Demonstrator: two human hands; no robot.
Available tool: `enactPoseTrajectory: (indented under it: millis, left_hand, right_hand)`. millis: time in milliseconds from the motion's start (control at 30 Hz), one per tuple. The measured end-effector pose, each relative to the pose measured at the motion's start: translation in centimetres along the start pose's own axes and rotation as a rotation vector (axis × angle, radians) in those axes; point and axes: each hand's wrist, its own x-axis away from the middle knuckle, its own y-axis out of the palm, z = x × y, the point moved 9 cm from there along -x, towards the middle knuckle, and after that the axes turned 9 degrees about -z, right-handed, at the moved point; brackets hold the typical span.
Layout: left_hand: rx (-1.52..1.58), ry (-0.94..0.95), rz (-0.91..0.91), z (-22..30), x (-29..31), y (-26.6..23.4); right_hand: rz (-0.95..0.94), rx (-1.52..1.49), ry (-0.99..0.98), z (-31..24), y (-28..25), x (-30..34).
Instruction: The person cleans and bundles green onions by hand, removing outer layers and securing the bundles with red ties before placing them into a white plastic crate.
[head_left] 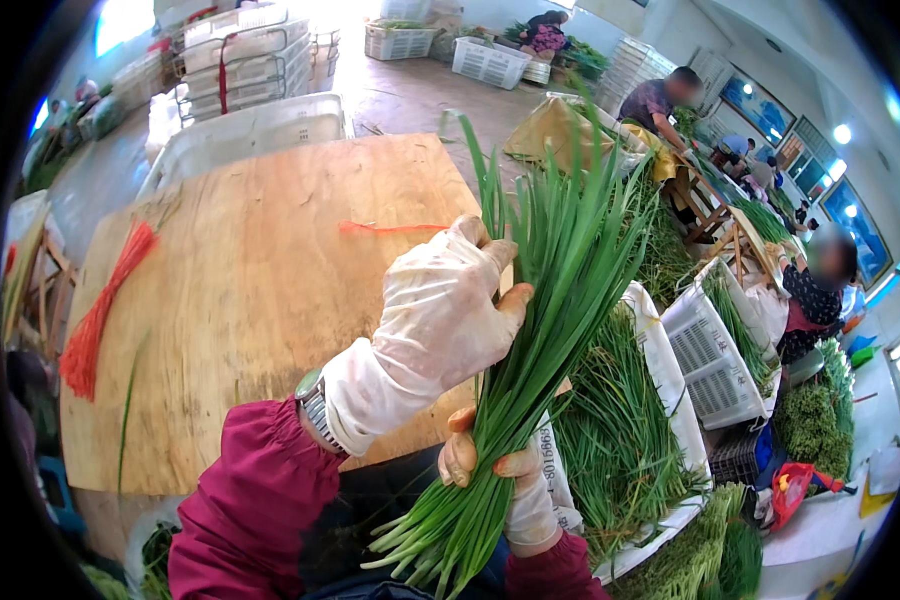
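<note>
A bunch of garlic chives (550, 300), long flat green leaves with pale stem ends, slants upward in front of me. Low on its stems, my right hand (505, 485) is closed around it; the pale ends stick out below. My left hand (440, 305), in a whitish glove, is at the left side of the leaves with its fingers curled and thumb against them. Whatever those fingers pinch is hidden. Beside the left hand, a thin red tie (385, 228) lies on the wooden board (240, 300).
A bundle of red ties (110, 310) and a loose leaf (130, 410) lie at the board's left. On my right stands a white crate (685, 440) of chives, beside another white crate (710, 340). Crates are stacked (245, 60) at the back left. Co-workers (660, 105) work at the far right.
</note>
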Motion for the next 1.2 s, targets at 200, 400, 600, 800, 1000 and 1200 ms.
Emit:
enactPoseTrajectory:
  millis: [200,400,600,800,1000,1200]
  left_hand:
    - [-0.023,-0.048,-0.029,0.8,-0.5,-0.3]
    - [0.048,-0.144,-0.176,-0.3,-0.5,1.7]
    - [0.138,-0.169,-0.089,-1.3,0.3,2.4]
    - [0.166,0.001,0.025,-0.6,-0.3,1.7]
    - [0.074,-0.055,0.085,-3.8,-2.2,2.5]
    - [0.039,-0.336,0.292,-15.7,-2.0,-2.0]
  right_hand:
    - [-0.044,-0.043,-0.001,0.2,0.3,-0.8]
    - [-0.157,-0.090,-0.019,-0.1,0.6,-1.1]
    - [-0.142,-0.136,-0.020,0.2,0.1,-0.7]
    - [-0.124,-0.125,-0.019,0.4,0.1,-0.9]
    - [-0.112,-0.029,-0.025,-0.2,0.3,-0.8]
    - [-0.191,0.015,-0.290,-7.8,0.5,0.4]
